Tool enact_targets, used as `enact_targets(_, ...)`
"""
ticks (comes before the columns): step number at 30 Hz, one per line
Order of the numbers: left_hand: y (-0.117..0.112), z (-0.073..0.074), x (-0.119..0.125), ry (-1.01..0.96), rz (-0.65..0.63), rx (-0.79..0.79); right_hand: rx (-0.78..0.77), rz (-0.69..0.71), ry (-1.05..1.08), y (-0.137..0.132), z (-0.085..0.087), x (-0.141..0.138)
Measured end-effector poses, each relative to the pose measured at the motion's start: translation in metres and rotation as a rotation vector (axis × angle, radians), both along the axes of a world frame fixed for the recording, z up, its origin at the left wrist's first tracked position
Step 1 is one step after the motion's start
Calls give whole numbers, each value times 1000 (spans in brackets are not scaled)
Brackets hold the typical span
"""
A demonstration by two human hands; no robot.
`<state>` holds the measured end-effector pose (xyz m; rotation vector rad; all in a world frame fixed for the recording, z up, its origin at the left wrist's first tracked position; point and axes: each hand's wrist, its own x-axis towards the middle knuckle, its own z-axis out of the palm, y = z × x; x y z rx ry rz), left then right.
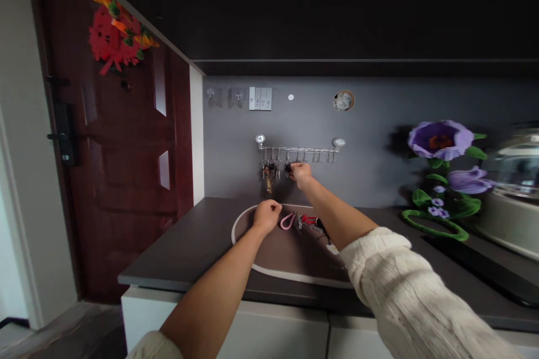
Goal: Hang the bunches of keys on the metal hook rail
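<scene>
A clear hook rail (pixel 301 150) is fixed to the grey wall. My right hand (pixel 301 174) is closed at a small bunch of keys (pixel 288 169) hanging from one of its hooks. More keys (pixel 277 171) and a brown keychain tag with lettering (pixel 268 181) hang from hooks to the left. Lower down, my left hand (pixel 267 216) hovers over the brown mat (pixel 295 263), fingers pinched together; what they hold, if anything, is hidden. Just right of it on the mat lie a pink loop strap (pixel 287 221) and a small pile with red pieces (pixel 309 219), partly behind my right forearm.
Purple artificial flowers (pixel 441 140) and a glass-covered appliance (pixel 517 179) stand on the right of the dark counter (pixel 181 247). A cabinet (pixel 315 22) overhangs the wall. Left is a dark red door (pixel 126 190). White switches (pixel 260 99) sit above the rail.
</scene>
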<state>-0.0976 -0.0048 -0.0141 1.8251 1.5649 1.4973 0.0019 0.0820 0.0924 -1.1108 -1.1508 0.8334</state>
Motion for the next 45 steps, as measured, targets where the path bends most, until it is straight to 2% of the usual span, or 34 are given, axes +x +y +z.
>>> enact_targets(13,-1,-1,-3,-6,-7,-5,-43,76,81,-21,-6,10)
enact_targets(18,-11,4,-4,-21,-27,-35,-49,140,87,-41,-12,20)
enact_targets(22,-18,7,-3,-96,-34,-98,-34,193,56,-62,-25,32)
enact_targets(29,-19,16,7,-102,27,-238,-4,196,-157,-76,-59,46)
enact_targets(34,-6,15,17,-92,14,-265,111,93,-447,-77,-80,54)
enact_targets(37,0,11,18,-72,-7,-284,158,53,-607,-80,-84,57)
enact_targets(45,0,5,14,-37,-140,-309,177,8,-838,-83,-82,55)
